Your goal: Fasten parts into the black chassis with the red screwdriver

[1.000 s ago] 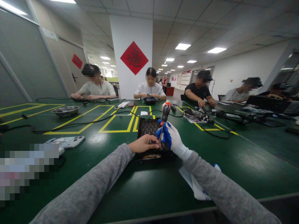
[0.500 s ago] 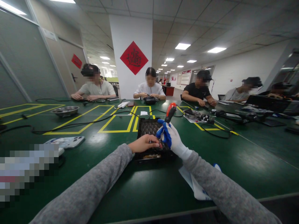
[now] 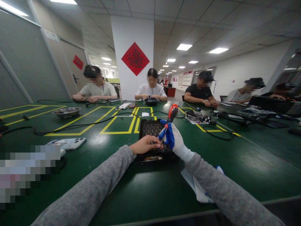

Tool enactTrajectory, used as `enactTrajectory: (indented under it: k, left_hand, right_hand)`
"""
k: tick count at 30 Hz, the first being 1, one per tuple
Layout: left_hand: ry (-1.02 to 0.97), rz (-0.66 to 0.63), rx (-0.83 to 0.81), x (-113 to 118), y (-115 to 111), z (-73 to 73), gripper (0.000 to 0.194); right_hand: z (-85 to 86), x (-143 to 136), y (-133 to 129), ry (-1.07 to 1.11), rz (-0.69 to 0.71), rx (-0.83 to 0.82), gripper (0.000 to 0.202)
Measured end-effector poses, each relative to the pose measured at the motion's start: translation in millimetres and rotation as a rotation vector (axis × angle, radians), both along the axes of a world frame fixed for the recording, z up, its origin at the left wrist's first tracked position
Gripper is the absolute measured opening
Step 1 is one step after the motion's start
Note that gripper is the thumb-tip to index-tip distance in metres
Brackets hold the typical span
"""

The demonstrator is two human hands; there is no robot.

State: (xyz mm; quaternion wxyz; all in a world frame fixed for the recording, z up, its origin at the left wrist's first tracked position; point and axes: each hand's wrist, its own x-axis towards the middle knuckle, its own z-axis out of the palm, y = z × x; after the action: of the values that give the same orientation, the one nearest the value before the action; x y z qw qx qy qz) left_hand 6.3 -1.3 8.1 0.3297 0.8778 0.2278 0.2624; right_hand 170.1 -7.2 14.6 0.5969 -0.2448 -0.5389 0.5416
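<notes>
In the head view, my right hand [image 3: 174,138], in a white glove with blue-coated fingers, is closed around a screwdriver [image 3: 172,113] with a red and black handle. The handle points up and its thin shaft slants down to my left fingertips. My bare left hand [image 3: 148,143] is closed in a pinch at the shaft's lower end; whatever it holds there is too small to make out. Both hands are over an open black case [image 3: 150,128] with a patterned inner surface. A brownish piece [image 3: 153,158] lies along its near side.
A white cloth or glove [image 3: 197,186] lies under my right forearm. To the left are a phone [image 3: 68,143] and a metal bowl [image 3: 66,112]. Another metal bowl [image 3: 194,115] stands right of the case. Black cables [image 3: 94,123] cross the green table. Several people sit opposite.
The fingers of my right hand have shifted slightly on the screwdriver, and a red part below its handle now shows. My left hand stays in its pinch over the case.
</notes>
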Motion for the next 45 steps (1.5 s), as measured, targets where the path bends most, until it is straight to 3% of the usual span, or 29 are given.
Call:
enactTrajectory:
  k: [11,19,27,37,45]
  left_hand:
    - [-0.004,0.119,-0.019,2.0,3.0,-4.4,0.027]
    - [0.004,0.034,-0.042,1.4,1.2,-1.7,0.026]
    - [0.012,0.094,-0.021,2.0,2.2,-3.7,0.025]
    - [-0.016,-0.016,0.0,0.8,-0.8,-0.8,0.025]
    - [0.014,0.058,0.041,1.1,1.8,-3.4,0.023]
  right_hand:
    - [0.6,0.7,-2.8,0.004,-0.094,0.032,0.043]
    - [-1.6,0.0,0.8,0.024,0.063,-0.029,0.041]
    - [-2.1,0.8,-0.2,0.064,-0.035,0.021,0.031]
    - [-1.3,-0.2,1.4,0.06,0.013,-0.02,0.037]
    - [-1.1,1.1,-1.1,0.028,-0.024,0.018,0.034]
